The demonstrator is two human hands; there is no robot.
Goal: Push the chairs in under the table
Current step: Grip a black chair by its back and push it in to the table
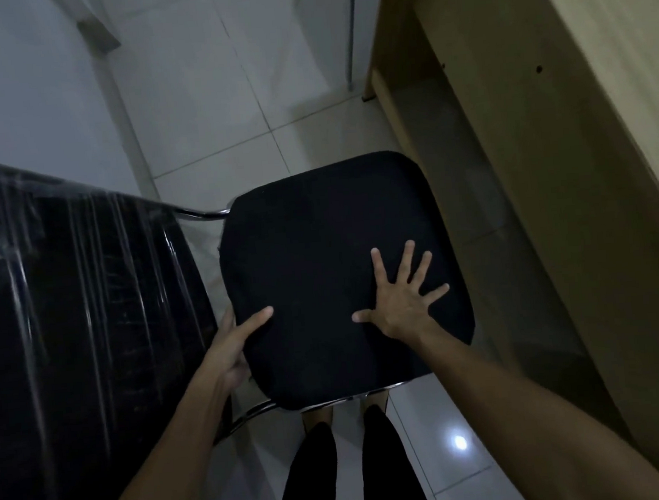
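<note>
A black chair with a padded seat (320,250) and chrome frame stands on the tiled floor just left of the wooden table (546,114). Its backrest (68,309), wrapped in shiny plastic, fills the left of the view. My left hand (236,344) grips the seat's near left edge, thumb on top and fingers underneath. My right hand (402,295) lies flat on the seat's near right part with its fingers spread. The seat's right edge is close to the table's side panel.
White floor tiles (208,81) stretch ahead. A thin metal leg (350,39) of another piece of furniture stands at the top centre, beside the table's far corner. A grey wall or panel (22,76) rises at the upper left. My legs (349,465) stand behind the chair.
</note>
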